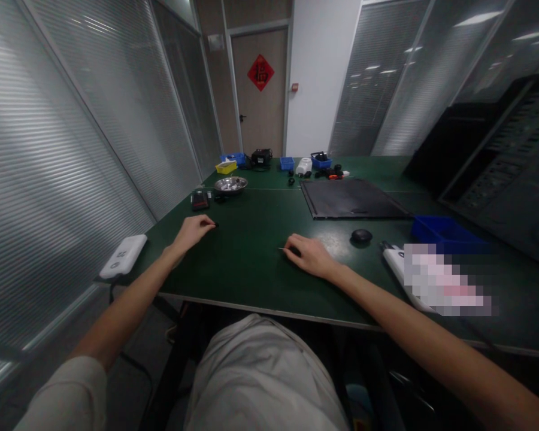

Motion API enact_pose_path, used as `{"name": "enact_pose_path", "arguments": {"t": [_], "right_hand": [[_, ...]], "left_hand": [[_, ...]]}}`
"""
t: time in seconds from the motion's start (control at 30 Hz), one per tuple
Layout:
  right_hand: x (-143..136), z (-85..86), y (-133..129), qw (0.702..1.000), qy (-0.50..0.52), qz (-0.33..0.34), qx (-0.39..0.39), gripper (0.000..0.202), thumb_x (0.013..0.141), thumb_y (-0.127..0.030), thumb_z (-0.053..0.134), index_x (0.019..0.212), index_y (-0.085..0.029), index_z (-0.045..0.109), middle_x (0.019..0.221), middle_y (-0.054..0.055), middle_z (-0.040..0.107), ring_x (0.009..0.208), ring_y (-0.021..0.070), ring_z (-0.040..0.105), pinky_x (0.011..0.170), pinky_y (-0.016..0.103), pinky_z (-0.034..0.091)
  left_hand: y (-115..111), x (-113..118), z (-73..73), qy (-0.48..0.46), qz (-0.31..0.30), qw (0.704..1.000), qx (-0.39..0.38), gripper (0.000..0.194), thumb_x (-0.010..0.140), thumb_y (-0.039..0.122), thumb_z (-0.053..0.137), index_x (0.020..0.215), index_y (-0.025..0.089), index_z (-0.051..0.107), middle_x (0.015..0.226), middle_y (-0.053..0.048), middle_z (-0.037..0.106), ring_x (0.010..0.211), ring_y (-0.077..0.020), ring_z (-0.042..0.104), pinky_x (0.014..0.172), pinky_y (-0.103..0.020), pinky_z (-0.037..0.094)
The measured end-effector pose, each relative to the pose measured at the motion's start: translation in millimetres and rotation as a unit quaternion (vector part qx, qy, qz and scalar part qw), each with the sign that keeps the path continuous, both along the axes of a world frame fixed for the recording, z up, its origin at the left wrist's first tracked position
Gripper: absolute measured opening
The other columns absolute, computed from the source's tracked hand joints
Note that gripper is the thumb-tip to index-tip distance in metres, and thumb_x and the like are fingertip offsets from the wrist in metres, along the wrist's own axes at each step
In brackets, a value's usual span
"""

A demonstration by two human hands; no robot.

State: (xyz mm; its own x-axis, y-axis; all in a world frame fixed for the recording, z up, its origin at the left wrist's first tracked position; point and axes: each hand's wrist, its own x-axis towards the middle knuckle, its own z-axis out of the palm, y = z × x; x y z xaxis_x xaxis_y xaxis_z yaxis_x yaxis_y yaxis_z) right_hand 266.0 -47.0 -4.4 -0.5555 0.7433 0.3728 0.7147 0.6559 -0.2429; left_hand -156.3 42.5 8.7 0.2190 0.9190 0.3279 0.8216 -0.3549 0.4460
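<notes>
My left hand [194, 232] pinches a small black piece [215, 225] between thumb and fingertips, just above or on the green table [247, 269]. Further right, my right hand [309, 254] is curled near the tabletop, its fingers closed on a thin light-coloured tool [281, 248] whose tip points left. Most of that tool is hidden by the fingers. Beyond my left hand lie a dark case with red parts [200, 200] and a round metal dish [230, 185] holding small items.
Right of my right hand are a black mouse [362, 236], a blue bin [444, 232] and a white object [402, 272], partly pixelated. A dark flat panel [354, 199] lies behind. A white device [124, 255] sits at the left edge; small bins line the back.
</notes>
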Motion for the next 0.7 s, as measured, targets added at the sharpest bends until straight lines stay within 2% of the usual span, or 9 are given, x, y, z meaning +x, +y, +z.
{"name": "enact_pose_path", "arguments": {"t": [0.07, 0.17, 0.27, 0.37, 0.57, 0.7], "right_hand": [[0.3, -1.3, 0.7, 1.0, 0.003, 0.001, -0.002, 0.014, 0.103, -0.036, 0.053, 0.102, -0.023, 0.06, 0.1, 0.003, 0.065, 0.079, 0.0156, 0.06, 0.066, 0.026, 0.035], [0.7, -3.0, 2.0, 1.0, 0.013, -0.004, -0.003, 0.014, 0.102, -0.035, 0.053, 0.101, -0.023, 0.06, 0.097, 0.002, 0.065, 0.078, 0.0155, 0.06, 0.066, 0.026, 0.035], [0.8, -4.1, 3.5, 1.0, 0.02, -0.013, -0.001, 0.013, 0.101, -0.034, 0.054, 0.099, -0.023, 0.059, 0.095, 0.002, 0.064, 0.077, 0.0156, 0.059, 0.066, 0.026, 0.034], [0.6, -4.5, 4.6, 1.0, 0.017, -0.016, 0.002, 0.011, 0.1, -0.034, 0.056, 0.098, -0.023, 0.06, 0.095, 0.002, 0.064, 0.077, 0.0158, 0.059, 0.065, 0.027, 0.033], [-0.8, -3.0, 4.5, 0.999, 0.004, -0.034, 0.002, 0.011, 0.099, -0.033, 0.056, 0.097, -0.023, 0.06, 0.094, 0.002, 0.065, 0.076, 0.0162, 0.058, 0.064, 0.027, 0.031], [-1.1, -2.0, 3.7, 1.0, -0.006, -0.03, -0.003, 0.011, 0.099, -0.033, 0.056, 0.097, -0.023, 0.061, 0.095, 0.002, 0.065, 0.078, 0.0164, 0.059, 0.064, 0.027, 0.031]], "left_hand": [[-12.8, 50.6, 4.0, -0.041, -0.099, 0.994, -0.013, 0.026, 0.09, 0.041, 0.065, 0.101, 0.02, 0.075, 0.103, -0.007, 0.075, 0.091, -0.0216, 0.067, 0.083, -0.034, 0.051], [-31.7, 119.4, 4.2, -0.082, -0.241, 0.966, -0.052, 0.026, 0.091, 0.042, 0.067, 0.101, 0.019, 0.075, 0.104, -0.007, 0.074, 0.089, -0.0189, 0.067, 0.079, -0.031, 0.051], [-42.0, 160.3, -1.1, -0.097, -0.305, 0.945, -0.071, 0.023, 0.09, 0.039, 0.068, 0.095, 0.017, 0.075, 0.096, -0.006, 0.073, 0.084, -0.0174, 0.066, 0.075, -0.03, 0.05], [-43.7, 171.5, -6.8, -0.096, -0.308, 0.945, -0.056, 0.019, 0.09, 0.037, 0.07, 0.093, 0.018, 0.074, 0.096, -0.006, 0.072, 0.087, -0.0183, 0.064, 0.076, -0.03, 0.049], [-46.9, 167.3, -11.4, -0.096, -0.279, 0.953, -0.068, 0.027, 0.091, 0.039, 0.068, 0.107, 0.018, 0.074, 0.089, -0.003, 0.07, 0.073, -0.0138, 0.057, 0.065, -0.026, 0.043], [-50.2, 168.7, -12.4, -0.096, -0.281, 0.953, -0.053, 0.027, 0.093, 0.037, 0.066, 0.109, 0.018, 0.075, 0.092, -0.004, 0.07, 0.073, -0.0133, 0.057, 0.065, -0.026, 0.043]]}}
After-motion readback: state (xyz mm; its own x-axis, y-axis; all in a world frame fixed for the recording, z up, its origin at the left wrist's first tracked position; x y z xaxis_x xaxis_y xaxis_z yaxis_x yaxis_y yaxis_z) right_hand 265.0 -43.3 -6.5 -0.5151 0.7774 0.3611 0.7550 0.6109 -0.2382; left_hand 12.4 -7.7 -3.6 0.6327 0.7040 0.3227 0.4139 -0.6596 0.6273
